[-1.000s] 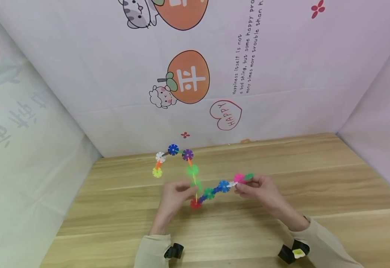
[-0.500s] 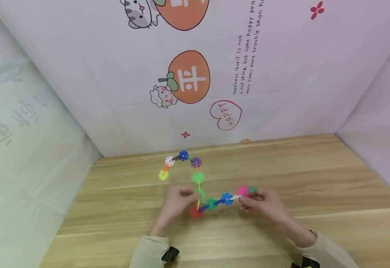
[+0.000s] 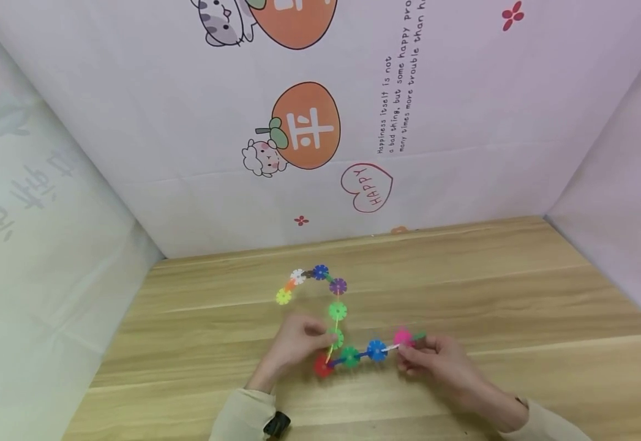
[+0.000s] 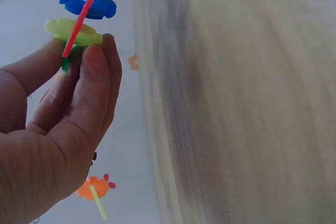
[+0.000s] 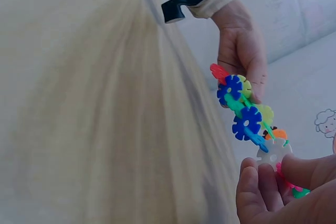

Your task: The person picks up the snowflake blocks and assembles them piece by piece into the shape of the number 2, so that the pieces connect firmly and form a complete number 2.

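Both hands pinch a chain of colourful plastic snowflake discs (image 3: 338, 311) above the wooden worktop (image 3: 518, 294), nearer its front edge: left hand (image 3: 296, 340) at the red bend, right hand (image 3: 436, 358) at the pink end.

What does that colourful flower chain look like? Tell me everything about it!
The chain is a row of small flat plastic discs with notched edges like snowflakes, slotted together edge to edge. The discs are yellow, orange, white, blue, purple, green, red and pink. It bends: one arm arches up and away to a yellow end, the other runs sideways to a pink and green end. It is held above the table. The left hand pinches it near the bend, and the right hand pinches the pink end.
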Motion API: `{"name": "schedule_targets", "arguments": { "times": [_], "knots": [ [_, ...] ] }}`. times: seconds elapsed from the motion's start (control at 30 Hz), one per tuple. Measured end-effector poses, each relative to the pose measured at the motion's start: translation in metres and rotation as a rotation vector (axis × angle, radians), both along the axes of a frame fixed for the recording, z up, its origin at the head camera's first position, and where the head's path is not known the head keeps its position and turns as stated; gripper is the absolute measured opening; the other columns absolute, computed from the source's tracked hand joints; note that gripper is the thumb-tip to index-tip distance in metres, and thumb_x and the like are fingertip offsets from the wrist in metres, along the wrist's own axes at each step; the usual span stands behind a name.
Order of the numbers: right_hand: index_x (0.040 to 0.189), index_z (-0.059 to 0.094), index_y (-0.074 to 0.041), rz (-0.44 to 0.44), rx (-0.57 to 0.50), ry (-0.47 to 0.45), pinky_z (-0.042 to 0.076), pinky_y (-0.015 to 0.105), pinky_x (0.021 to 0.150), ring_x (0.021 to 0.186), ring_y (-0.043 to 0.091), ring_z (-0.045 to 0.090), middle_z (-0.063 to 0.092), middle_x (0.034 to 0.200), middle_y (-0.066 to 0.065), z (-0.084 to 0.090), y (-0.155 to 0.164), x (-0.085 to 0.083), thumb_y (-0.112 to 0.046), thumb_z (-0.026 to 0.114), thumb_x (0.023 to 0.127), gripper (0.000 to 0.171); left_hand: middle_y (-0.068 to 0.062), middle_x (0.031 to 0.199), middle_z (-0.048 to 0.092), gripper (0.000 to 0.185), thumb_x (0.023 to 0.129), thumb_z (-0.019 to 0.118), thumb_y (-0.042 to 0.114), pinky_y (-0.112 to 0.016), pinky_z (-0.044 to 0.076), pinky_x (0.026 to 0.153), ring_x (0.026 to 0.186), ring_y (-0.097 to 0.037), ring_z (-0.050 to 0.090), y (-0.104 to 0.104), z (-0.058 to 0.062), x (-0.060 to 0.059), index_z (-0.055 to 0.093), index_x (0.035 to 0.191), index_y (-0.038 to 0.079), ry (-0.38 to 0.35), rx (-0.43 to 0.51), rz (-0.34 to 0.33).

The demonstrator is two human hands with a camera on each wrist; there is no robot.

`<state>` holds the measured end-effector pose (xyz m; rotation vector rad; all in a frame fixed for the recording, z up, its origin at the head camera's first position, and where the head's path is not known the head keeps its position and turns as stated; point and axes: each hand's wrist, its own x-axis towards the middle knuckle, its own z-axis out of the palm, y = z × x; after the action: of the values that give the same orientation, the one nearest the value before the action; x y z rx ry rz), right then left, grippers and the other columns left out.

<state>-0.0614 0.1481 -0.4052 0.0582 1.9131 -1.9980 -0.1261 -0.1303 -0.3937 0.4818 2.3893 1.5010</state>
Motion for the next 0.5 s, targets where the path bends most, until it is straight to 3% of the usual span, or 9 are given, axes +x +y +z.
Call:
{"name": "schedule_targets", "arguments": {
  "times": [0.27, 0.5],
  "knots": [
    [0.109, 0.058, 0.018, 0.013, -0.019, -0.09, 0.056, 0.03, 0.079, 0.088, 0.023, 0.069, 0.069, 0.096, 0.018, -0.007, 0.004, 0.015, -0.014, 0.065, 0.092, 0.036, 0.003, 0.076, 0.063, 0.013, 0.082, 0.075, 0.022, -0.033, 0.047, 0.071, 0.074, -0.014, 0.055, 0.005, -0.005, 0.003, 0.073, 0.081, 0.01, -0.043, -0.079, -0.051],
    [0.107, 0.059, 0.017, 0.017, -0.049, -0.146, 0.056, 0.029, 0.08, 0.085, 0.02, 0.07, 0.069, 0.092, 0.014, -0.012, 0.007, 0.026, -0.012, 0.065, 0.092, 0.034, 0.003, 0.071, 0.065, 0.01, 0.08, 0.077, 0.018, -0.031, 0.047, 0.068, 0.069, -0.014, 0.056, 0.01, -0.007, 0.005, 0.073, 0.077, 0.009, -0.098, -0.089, -0.097]
  ]
}}
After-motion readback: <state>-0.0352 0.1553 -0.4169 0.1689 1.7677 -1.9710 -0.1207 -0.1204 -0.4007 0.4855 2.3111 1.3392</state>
